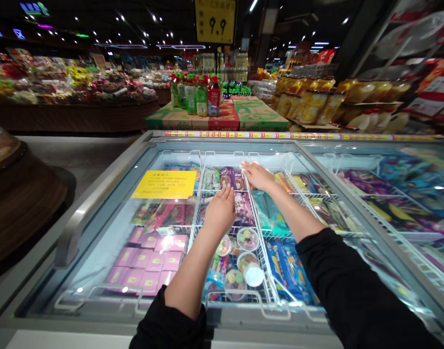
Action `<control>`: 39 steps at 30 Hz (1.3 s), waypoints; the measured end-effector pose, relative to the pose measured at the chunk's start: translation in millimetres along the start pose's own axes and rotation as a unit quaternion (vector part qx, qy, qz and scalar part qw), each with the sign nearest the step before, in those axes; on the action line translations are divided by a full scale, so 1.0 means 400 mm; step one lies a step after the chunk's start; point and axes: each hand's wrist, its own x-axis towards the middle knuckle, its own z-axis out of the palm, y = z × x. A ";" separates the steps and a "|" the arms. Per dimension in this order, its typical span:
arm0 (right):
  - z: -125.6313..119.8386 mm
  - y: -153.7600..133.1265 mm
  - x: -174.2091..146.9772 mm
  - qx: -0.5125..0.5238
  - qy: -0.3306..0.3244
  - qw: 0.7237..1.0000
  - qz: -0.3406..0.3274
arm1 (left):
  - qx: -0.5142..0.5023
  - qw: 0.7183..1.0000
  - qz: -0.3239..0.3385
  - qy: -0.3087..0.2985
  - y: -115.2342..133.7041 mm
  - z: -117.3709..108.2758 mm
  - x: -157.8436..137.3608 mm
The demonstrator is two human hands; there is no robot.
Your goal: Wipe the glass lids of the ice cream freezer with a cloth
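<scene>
Reaching over the middle of a chest freezer's sliding glass lid (108, 271), my left hand (221, 207) has its fingers stretched forward and holds nothing that I can see. It seems to rest on the glass, above wire baskets of wrapped ice creams (244, 208). Farther forward and to the right, my right hand (258, 175) presses a small white cloth (248, 165) against the glass near the back of the lid. Much of the cloth is hidden under the fingers. A yellow notice (165, 184) lies on the glass left of my hands.
Below the glass are pink boxes (149, 261), round clear tubs (248, 239) and blue packets (289, 266). A curved handle (71, 237) stands at the lid's left side. Bottles (197, 96) stand on cartons (261, 116) behind the freezer, with jars (314, 104) to the right.
</scene>
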 end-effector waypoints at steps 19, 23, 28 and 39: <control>-0.006 0.006 -0.021 0.002 -0.014 1.000 -0.019 | -0.017 0.998 -0.030 0.058 -0.073 -0.024 0.219; 0.023 -0.033 -0.034 0.001 -0.005 0.999 -0.042 | -0.003 0.998 -0.015 0.059 -0.089 0.010 0.288; 0.018 -0.055 0.094 0.005 -0.026 0.999 -0.036 | -0.002 0.997 -0.039 0.066 -0.104 0.042 0.299; 0.011 0.022 0.029 0.009 -0.015 1.000 -0.010 | 0.010 0.996 -0.050 0.077 -0.099 0.048 0.285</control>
